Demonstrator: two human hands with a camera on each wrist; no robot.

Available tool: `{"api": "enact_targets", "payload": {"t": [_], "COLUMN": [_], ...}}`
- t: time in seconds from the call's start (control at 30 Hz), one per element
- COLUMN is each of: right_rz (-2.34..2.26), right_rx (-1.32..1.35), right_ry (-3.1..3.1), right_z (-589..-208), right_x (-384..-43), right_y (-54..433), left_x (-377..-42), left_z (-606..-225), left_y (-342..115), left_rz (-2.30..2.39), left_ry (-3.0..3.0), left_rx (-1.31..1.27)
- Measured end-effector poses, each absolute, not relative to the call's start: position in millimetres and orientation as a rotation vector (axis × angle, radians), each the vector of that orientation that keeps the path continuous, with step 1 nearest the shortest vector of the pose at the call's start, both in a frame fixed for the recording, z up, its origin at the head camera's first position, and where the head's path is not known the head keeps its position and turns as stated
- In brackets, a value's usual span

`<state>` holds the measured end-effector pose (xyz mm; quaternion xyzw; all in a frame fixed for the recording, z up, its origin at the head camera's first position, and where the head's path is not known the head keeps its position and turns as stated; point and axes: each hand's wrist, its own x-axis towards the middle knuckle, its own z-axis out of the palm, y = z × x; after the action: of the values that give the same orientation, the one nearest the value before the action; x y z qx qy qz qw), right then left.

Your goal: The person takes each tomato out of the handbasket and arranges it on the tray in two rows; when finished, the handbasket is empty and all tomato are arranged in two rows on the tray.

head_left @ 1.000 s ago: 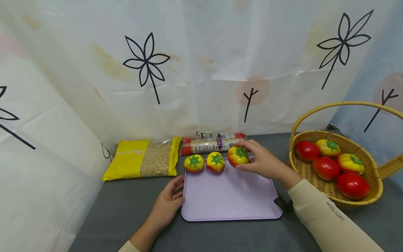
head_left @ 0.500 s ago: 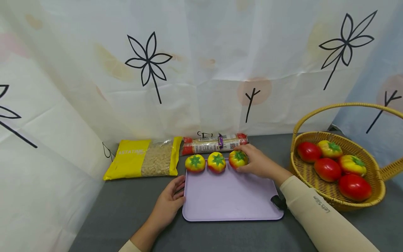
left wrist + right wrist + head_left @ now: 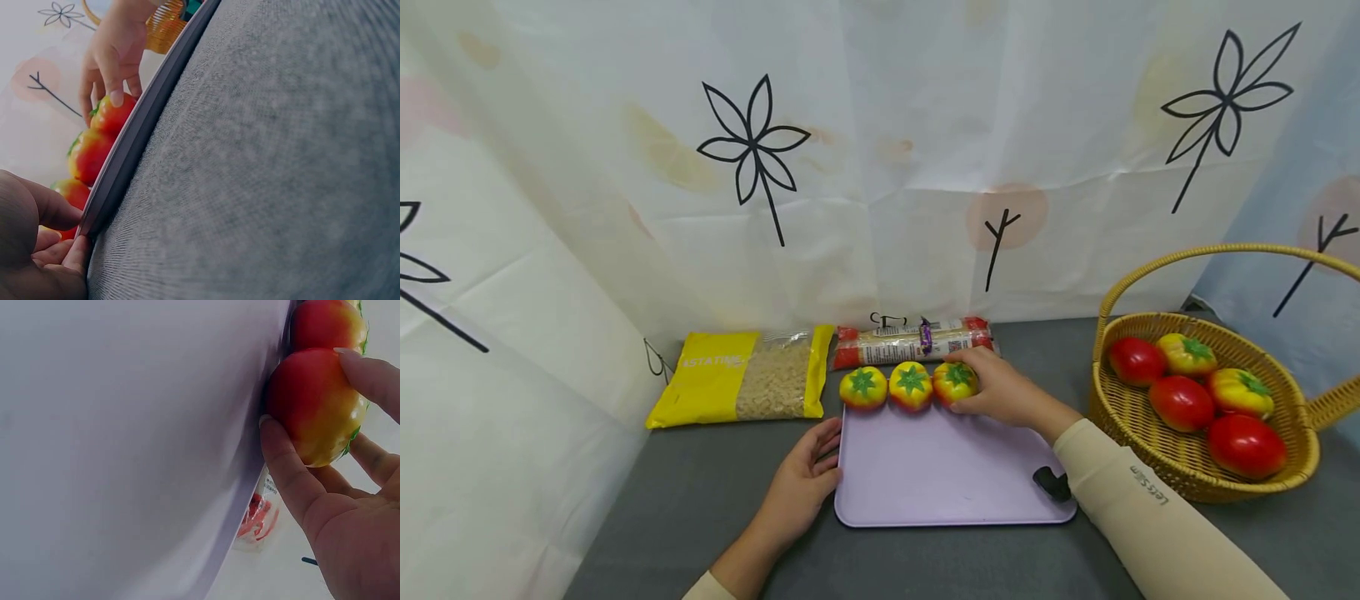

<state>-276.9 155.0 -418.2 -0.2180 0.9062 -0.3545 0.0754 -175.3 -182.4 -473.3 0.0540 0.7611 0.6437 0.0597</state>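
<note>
My left hand (image 3: 801, 479), fingers relaxed, touches the left edge of the rectangular lilac tray (image 3: 947, 475). At the tray's far edge, my right hand (image 3: 1003, 390) grips the round red-and-yellow fruit (image 3: 953, 380) with green star-shaped top, rightmost of three. Behind lies a red-ended clear packet (image 3: 891, 343).
</note>
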Motion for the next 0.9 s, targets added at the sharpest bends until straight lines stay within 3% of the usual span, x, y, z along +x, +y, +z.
{"api": "enact_targets", "payload": {"t": [0.9], "right_rz": [-1.135], "right_rx": [-0.679], "right_ry": [2.685], "right_z": [-417.5], "right_x": [-273.1], "right_y": [160.7], "left_x": [-173.2], "left_z": [-475.8], "left_y": [-180.7], "left_rz": [1.964], "left_ry": [2.320], "left_rx": [0.181]}}
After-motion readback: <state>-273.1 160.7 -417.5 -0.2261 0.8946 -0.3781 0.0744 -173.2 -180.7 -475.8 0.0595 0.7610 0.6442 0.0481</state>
